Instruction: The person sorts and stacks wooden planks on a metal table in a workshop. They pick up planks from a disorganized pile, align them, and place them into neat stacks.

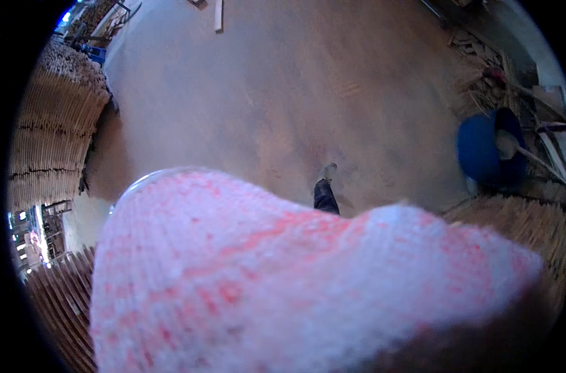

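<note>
A hand of mine in a white knit glove (252,273) with red flecks fills the lower half of the view, very close and blurred. Whether it is my left or my right cannot be made out. Its fingers do not show distinctly, so their pose and anything held are hidden. Along the glove's upper left side runs a thin, shiny curved edge (149,178) of something I cannot make out. No second hand can be told apart. Just above the glove, a dark trouser leg (324,198) and a greyish shoe (327,171) stand on the dusty floor.
Tall stacks of thin wooden strips (56,133) rise at the left, with darker slats (65,304) nearer. At the right a blue tub (478,149) has a long handle leaning from it, beside scrap wood (482,56). A pale board (219,15) lies on the brown floor (276,81).
</note>
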Demonstrator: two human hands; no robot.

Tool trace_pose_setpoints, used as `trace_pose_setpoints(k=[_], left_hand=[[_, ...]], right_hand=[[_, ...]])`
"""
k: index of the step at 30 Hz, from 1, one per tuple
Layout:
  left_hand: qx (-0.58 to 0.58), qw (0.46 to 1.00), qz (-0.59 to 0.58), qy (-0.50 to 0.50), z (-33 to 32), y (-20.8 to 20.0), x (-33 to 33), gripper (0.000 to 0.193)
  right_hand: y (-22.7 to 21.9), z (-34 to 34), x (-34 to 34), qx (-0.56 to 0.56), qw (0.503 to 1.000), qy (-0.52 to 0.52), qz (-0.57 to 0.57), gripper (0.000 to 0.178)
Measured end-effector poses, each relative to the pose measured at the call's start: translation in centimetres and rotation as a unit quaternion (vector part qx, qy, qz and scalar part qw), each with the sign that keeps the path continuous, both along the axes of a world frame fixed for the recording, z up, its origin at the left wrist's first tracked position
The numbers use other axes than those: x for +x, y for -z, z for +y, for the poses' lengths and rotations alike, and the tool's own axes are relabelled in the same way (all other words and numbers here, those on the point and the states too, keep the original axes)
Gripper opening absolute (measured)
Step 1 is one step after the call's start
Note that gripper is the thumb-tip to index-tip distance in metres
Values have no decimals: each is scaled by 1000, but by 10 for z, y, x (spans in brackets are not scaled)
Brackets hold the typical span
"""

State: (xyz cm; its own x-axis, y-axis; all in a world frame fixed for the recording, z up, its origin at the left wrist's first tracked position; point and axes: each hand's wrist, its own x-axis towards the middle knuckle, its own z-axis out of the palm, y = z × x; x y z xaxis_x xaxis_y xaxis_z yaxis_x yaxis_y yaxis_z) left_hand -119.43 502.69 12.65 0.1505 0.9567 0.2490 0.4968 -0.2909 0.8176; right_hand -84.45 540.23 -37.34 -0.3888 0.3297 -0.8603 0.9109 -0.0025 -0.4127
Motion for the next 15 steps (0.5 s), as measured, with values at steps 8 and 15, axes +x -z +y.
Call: trace_pose_setpoints(k=[8,15], left_hand=[[-217,930,220,-199,-38,-12,-253,68],[-429,638,281,-574,-174,77,-469,75]], right_hand=[[-14,5,-214,-8,1000,1,-1,11],[-43,59,-477,-7,998,-52,36,11]])
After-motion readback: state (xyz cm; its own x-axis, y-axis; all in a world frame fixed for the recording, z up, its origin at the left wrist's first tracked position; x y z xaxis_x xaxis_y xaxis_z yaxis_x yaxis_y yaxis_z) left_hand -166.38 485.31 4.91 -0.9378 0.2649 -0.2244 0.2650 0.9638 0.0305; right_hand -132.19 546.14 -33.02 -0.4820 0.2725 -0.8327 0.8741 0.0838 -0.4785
